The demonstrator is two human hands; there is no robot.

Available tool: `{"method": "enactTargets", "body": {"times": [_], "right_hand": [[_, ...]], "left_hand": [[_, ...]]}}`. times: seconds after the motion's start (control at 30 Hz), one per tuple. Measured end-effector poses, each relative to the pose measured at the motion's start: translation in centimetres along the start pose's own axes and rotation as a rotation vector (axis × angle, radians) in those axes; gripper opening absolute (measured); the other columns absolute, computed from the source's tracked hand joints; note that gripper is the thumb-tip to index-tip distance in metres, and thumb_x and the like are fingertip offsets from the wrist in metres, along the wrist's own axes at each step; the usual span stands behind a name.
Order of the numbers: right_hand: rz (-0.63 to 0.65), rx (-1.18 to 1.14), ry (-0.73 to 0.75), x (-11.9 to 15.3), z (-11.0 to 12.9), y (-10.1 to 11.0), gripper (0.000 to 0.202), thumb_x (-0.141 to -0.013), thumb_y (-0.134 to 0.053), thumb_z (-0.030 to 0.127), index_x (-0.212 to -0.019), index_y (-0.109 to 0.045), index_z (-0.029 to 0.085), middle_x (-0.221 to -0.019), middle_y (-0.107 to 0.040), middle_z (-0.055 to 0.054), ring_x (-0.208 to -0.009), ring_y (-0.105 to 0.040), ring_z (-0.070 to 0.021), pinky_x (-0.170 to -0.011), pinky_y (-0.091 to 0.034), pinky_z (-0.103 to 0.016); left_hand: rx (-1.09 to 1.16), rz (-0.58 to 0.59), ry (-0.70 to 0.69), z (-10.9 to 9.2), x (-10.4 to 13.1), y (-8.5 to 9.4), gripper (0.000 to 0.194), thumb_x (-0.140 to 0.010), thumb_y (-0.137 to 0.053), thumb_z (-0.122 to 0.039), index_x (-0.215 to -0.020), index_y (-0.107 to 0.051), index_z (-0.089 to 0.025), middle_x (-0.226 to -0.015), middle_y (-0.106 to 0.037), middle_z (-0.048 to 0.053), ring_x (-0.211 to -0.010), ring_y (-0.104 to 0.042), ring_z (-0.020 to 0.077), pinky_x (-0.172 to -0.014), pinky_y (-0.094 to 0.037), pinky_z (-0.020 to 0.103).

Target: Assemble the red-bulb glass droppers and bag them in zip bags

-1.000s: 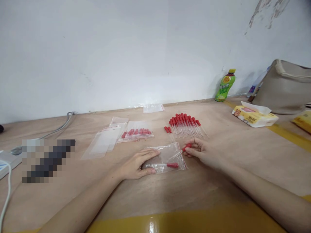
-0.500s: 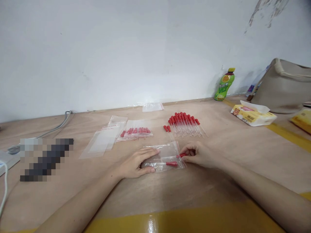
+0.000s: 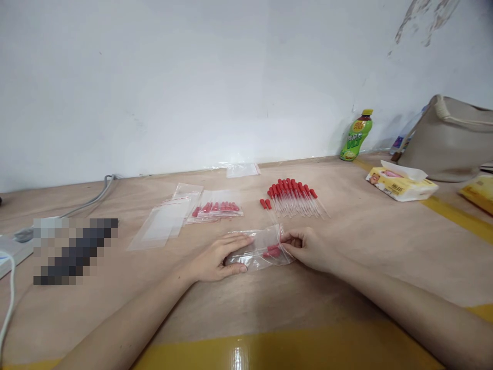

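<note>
A clear zip-lock bag (image 3: 252,259) lies on the table in front of me with two red-bulbed droppers (image 3: 271,251) in it, their bulbs close together near its mouth. My left hand (image 3: 219,258) rests on the bag's left end, thumb and fingers apart, pressing it down. At the right end, the thumb and index finger of my right hand (image 3: 302,247) pinch the bag's opening; the fingertips are partly hidden. Just behind the bag lie two loose droppers (image 3: 265,204). To their right is a fanned pile of droppers (image 3: 292,192), bulbs pointing away from me.
Flat plastic bags (image 3: 164,221) lie at left, beside filled bags of droppers (image 3: 217,207). Another bag (image 3: 242,170) is by the wall. A green bottle (image 3: 356,136), tissue pack (image 3: 400,182) and beige handbag (image 3: 447,139) stand at right. A power strip (image 3: 19,252) is far left.
The second dropper, held in my right fingers before, has slid left into the bag beside the first. My right fingers now pinch the bag's mouth. My left hand has stayed put.
</note>
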State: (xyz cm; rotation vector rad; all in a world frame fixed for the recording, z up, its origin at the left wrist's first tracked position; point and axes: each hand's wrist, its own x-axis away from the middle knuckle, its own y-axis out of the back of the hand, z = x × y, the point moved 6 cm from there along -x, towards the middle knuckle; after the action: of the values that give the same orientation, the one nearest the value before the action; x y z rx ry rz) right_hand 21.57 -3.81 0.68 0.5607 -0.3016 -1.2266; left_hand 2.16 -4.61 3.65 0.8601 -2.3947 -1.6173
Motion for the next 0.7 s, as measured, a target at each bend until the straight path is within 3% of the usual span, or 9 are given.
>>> {"method": "enactTargets", "body": {"times": [0.17,0.27,0.37,0.47,0.7], "right_hand": [[0.141,-0.210,-0.051,-0.1,0.3,-0.2,0.024,-0.073,-0.052,0.035,-0.084,-0.061,0.015,-0.058,-0.057,0.002,-0.043,-0.043,-0.0068,-0.041,-0.033,-0.019],[0.053,-0.202,-0.064,-0.9,-0.2,1.1,0.024,-0.071,-0.054,0.037,-0.080,-0.060,0.015,-0.063,-0.061,0.000,-0.048,-0.049,-0.0087,-0.044,-0.037,-0.020],[-0.139,0.022,-0.013,-2.4,-0.5,3.3,0.021,-0.071,-0.054,0.035,-0.073,-0.061,0.015,-0.064,-0.062,-0.002,-0.056,-0.054,-0.0112,-0.050,-0.038,-0.021],[-0.234,0.361,-0.011,-4.2,0.2,4.5,0.019,-0.072,-0.053,0.033,-0.069,-0.064,0.018,-0.059,-0.060,0.000,-0.055,-0.052,-0.0117,-0.050,-0.034,-0.021],[-0.273,0.708,-0.173,-8.6,2.9,2.7,0.023,-0.073,-0.053,0.037,-0.075,-0.066,0.018,-0.081,-0.066,-0.008,-0.080,-0.060,-0.0213,-0.062,-0.039,-0.026]], "left_hand": [[-0.007,0.014,0.001,0.2,0.0,-0.2,0.056,-0.080,-0.054,-0.037,-0.131,-0.036,-0.022,-0.131,-0.045,0.008,-0.121,-0.039,0.0234,-0.101,-0.031,0.043],[-0.020,0.032,0.009,0.2,0.0,-0.2,0.053,-0.081,-0.054,-0.037,-0.129,-0.039,-0.023,-0.132,-0.043,0.008,-0.122,-0.038,0.0235,-0.102,-0.029,0.044],[-0.020,0.046,0.004,0.2,0.0,-0.3,0.049,-0.081,-0.053,-0.036,-0.128,-0.042,-0.025,-0.133,-0.042,0.008,-0.123,-0.038,0.0239,-0.102,-0.029,0.044],[-0.006,0.050,-0.015,0.1,-0.1,-0.2,0.046,-0.081,-0.054,-0.035,-0.126,-0.044,-0.026,-0.133,-0.042,0.008,-0.123,-0.038,0.0240,-0.101,-0.030,0.044],[0.013,0.062,-0.027,0.1,0.0,-0.3,0.046,-0.080,-0.056,-0.036,-0.124,-0.047,-0.024,-0.132,-0.043,0.008,-0.122,-0.039,0.0238,-0.102,-0.030,0.042]]}}
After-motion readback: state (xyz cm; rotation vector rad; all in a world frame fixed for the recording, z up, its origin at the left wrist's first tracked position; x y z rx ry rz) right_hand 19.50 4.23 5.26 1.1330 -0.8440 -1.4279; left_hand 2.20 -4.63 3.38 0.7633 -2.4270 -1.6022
